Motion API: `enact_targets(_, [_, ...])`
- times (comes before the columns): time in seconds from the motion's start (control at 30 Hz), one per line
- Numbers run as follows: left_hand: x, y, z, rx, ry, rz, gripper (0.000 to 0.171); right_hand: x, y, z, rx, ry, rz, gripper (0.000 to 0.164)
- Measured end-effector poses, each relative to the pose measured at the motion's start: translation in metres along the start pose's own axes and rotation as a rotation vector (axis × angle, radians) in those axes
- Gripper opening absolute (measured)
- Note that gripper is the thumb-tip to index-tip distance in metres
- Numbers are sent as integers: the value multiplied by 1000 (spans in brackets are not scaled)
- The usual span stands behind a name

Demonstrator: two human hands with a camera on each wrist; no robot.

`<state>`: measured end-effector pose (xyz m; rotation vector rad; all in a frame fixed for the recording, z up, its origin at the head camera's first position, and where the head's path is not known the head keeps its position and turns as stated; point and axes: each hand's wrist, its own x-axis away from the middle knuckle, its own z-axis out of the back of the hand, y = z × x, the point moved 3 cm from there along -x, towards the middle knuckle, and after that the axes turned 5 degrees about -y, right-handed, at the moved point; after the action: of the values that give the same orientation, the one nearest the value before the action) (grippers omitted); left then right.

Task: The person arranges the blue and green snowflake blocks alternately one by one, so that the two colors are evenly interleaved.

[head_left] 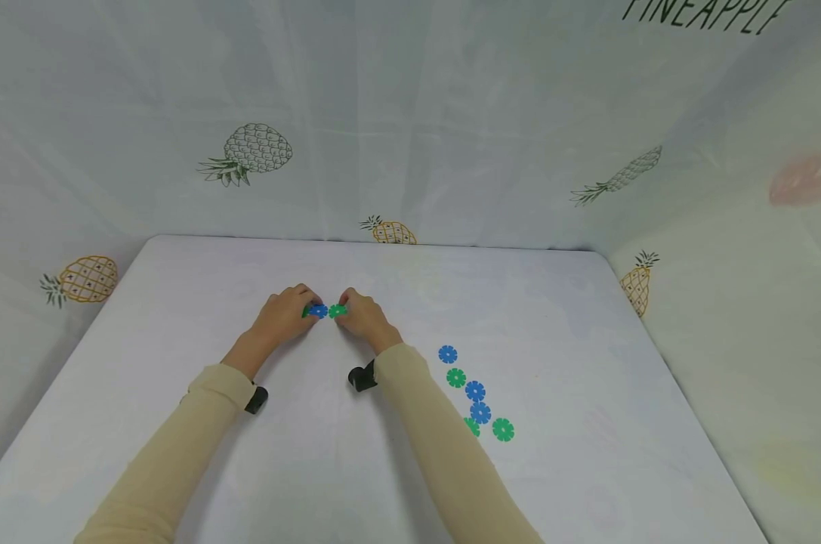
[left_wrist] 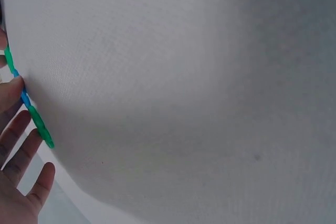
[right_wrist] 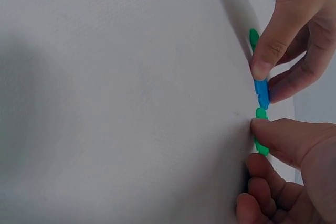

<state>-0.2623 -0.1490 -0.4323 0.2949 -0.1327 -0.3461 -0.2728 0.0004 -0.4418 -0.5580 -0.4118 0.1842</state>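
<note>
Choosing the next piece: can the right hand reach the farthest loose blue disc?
Probably yes: nothing shows between the right hand and that blue disc, though the hand pinches a green disc and may need freeing first.

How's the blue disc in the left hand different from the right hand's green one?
The blue disc is blue; the green disc, green. The left hand pinches the blue disc; the right hand pinches the green disc. The blue disc is mid-row, beside another green disc too; the green disc ends the row. Both have notched edges.
</note>
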Motion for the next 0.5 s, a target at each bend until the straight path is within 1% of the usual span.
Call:
enact_targets(0.2, [1,1,1,3,7,0,31,0,-1,-1,28,10,-5,29])
enact_targets(0.5, [0,-1,-3,-5,17,-2,31,1,-2,-2,63,15,-4,28])
